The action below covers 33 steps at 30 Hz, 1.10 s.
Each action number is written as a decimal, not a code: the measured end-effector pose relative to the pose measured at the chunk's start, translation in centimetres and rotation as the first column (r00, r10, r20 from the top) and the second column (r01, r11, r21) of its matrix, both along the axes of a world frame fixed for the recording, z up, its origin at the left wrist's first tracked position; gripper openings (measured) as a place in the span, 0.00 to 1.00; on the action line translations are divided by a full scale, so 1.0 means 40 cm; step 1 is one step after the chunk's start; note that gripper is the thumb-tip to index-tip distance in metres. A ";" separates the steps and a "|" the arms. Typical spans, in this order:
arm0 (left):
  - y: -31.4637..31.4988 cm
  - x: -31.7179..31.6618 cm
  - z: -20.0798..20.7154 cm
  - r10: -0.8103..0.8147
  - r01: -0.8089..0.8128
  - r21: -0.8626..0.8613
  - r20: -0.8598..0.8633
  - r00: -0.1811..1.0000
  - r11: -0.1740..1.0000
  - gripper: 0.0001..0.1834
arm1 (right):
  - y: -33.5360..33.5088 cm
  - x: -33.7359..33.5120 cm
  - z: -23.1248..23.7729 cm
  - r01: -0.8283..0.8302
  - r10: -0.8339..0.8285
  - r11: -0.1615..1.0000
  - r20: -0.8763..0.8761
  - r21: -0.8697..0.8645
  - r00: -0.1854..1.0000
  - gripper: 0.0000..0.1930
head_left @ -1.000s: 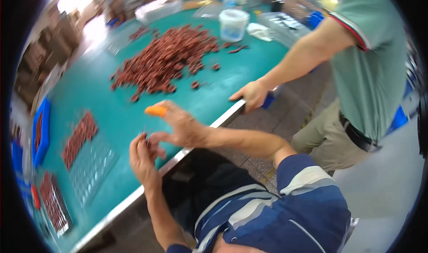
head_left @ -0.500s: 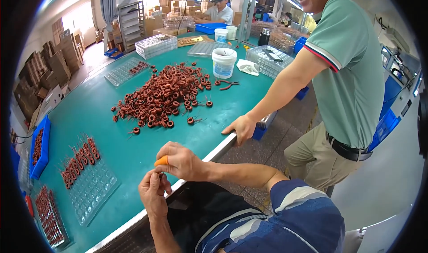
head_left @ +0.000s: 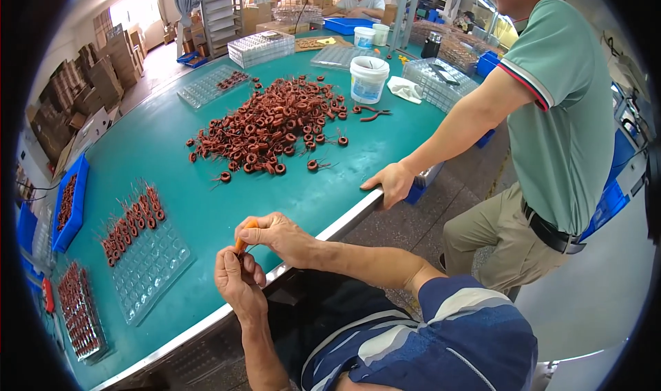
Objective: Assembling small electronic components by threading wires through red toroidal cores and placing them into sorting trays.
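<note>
My right hand [head_left: 286,241] is closed around a small orange-handled tool [head_left: 245,235], whose working end points down at my left hand. Between the fingers of my left hand [head_left: 242,288] is a small dark-red wound ring coil, mostly hidden by the fingertips. Both hands meet just over the table's front edge. Beyond them a big heap of red ring coils [head_left: 268,126] with wire leads lies on the green table [head_left: 227,202]. A clear blister tray [head_left: 153,274], left of my hands, carries rows of coils along its far part.
At the left are a stacked tray full of coils [head_left: 81,312] and a blue bin [head_left: 71,205]. A white bucket [head_left: 368,80], red-handled pliers [head_left: 373,113] and clear trays [head_left: 261,49] stand farther back. A co-worker's hand [head_left: 391,183] rests on the table edge at right.
The orange handle has swung from nearly level to upright as my right hand turned. My left hand stays beside it with the coil. The whole view has shifted slightly.
</note>
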<state>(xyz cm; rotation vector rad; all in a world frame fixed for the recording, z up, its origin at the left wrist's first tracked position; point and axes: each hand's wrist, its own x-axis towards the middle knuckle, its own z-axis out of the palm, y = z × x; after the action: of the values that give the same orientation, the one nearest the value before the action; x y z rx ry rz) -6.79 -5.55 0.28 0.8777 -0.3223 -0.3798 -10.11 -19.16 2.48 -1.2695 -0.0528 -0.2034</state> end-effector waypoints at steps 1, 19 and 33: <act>0.004 0.000 -0.001 0.001 -0.001 0.003 -0.002 1.000 1.000 0.11 | 0.006 0.001 -0.008 -0.030 0.031 0.999 -0.006 0.044 1.000 0.15; 0.045 -0.006 0.001 -0.055 0.054 0.072 0.004 0.998 0.996 0.05 | 0.049 -0.032 -0.080 0.425 -0.269 0.772 0.362 -0.473 0.892 0.11; 0.051 -0.018 -0.025 -0.014 0.016 0.135 -0.014 1.000 0.991 0.08 | 0.038 -0.038 -0.078 0.086 -0.057 0.985 -0.192 0.150 0.980 0.16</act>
<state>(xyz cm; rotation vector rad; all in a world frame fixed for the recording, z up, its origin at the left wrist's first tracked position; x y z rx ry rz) -7.51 -3.52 -0.71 1.0057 -0.2935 -0.4254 -11.64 -17.63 -0.62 -1.1281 0.1685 -0.1463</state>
